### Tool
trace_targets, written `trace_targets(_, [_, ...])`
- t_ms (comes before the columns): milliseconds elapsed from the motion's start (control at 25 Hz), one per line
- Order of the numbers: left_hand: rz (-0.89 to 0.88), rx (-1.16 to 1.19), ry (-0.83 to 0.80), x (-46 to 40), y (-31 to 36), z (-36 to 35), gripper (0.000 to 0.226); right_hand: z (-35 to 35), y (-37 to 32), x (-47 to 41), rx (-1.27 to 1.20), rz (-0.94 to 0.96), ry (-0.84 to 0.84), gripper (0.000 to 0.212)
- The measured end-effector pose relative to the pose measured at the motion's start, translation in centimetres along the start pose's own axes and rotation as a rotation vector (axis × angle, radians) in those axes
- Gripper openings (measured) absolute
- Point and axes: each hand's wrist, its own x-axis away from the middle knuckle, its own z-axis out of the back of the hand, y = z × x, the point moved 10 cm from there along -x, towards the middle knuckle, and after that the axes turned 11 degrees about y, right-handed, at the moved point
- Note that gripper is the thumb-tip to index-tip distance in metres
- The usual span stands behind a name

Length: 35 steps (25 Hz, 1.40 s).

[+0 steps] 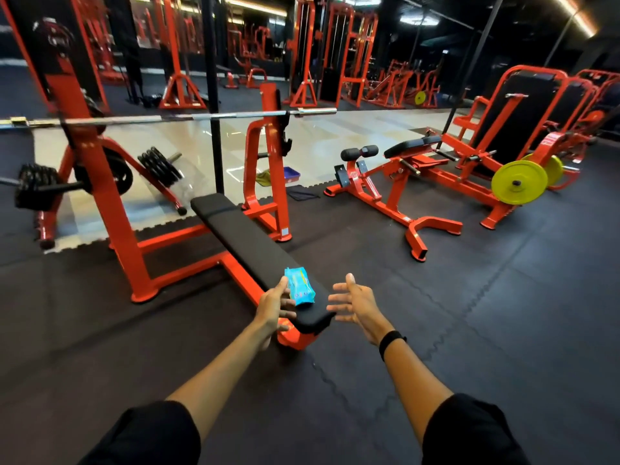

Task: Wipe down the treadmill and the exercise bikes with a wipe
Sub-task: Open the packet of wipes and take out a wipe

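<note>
Both arms reach forward toward the near end of a black bench pad. The left hand is beside the blue wipes packet, its thumb up against the packet's left edge and its fingers extended underneath or alongside it; whether the fingers actually close around the packet cannot be told from this angle. The right hand is spread wide, fingers straight and apart, palm turned inward toward the packet, holding nothing and touching nothing (a black wristband sits on that wrist). The two hands are apart, with the end of the pad between them.

The packet lies on the near end of the pad, tilted slightly, close to the pad's edge. The pad belongs to a red bench press frame with a steel barbell resting across its uprights. To the right stands a red low bench machine, and farther right a red plate-loaded machine carrying a yellow weight plate. The floor is dark rubber matting, with a pale glossy strip beyond the bench
</note>
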Motion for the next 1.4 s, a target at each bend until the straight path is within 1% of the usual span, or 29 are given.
trace_targets(120, [-0.038,-0.051,0.025,-5.2,3.0,-1.4,0.041,-1.0,-1.7,-5.5,0.023,0.008,-0.008,0.052])
trace_targets(200, [-0.026,-0.051,0.049,-8.9,3.9,-2.3,0.039,-1.4,-2.3,-9.2,0.022,-0.015,-0.02,0.051])
trace_targets(320, [0.015,-0.025,0.069,-12.2,3.7,-2.9,0.036,-2.3,-1.6,-13.5,0.056,-0.075,-0.025,0.05])
trace_targets(400, [0.035,-0.023,0.081,-14.6,3.1,-3.1,0.037,-3.3,-1.3,-16.0,0.101,-0.086,-0.064,0.047])
trace_targets(520, [0.092,-0.012,0.113,-19.4,1.8,-3.6,0.04,-4.9,-0.4,-20.7,0.137,-0.134,-0.091,0.046])
trace_targets(760, [0.195,0.044,0.16,-32.3,-0.7,-6.4,0.036,-8.6,0.7,-32.3,0.188,-0.173,-0.122,0.041])
trace_targets(920, [0.33,0.079,0.227,-39.5,-3.1,-8.2,0.032,-11.1,2.8,-39.1,0.32,-0.28,-0.178,0.041])
trace_targets(960, [0.348,0.078,0.238,-41.2,-3.3,-8.4,0.031,-12.0,3.1,-40.6,0.354,-0.281,-0.196,0.041])
trace_targets(1080, [0.395,-0.006,0.246,-44.6,-5.0,-9.0,0.024,-14.0,3.9,-43.7,0.441,-0.319,-0.256,0.034])
trace_targets(1160, [0.421,-0.053,0.248,-46.2,-6.6,-9.4,0.025,-14.5,5.4,-45.7,0.499,-0.342,-0.268,0.032])
trace_targets(1240, [0.432,-0.112,0.227,-47.7,-8.2,-9.9,0.027,-15.3,7.0,-47.6,0.546,-0.344,-0.32,0.027])
trace_targets(1320, [0.429,-0.139,0.241,-49.7,-9.9,-10.1,0.036,-15.9,9.2,-49.9,0.58,-0.341,-0.33,0.021])
trace_targets(1400, [0.427,-0.202,0.244,-50.9,-11.7,-10.3,0.047,-16.6,11.9,-52.3,0.605,-0.317,-0.332,0.024])
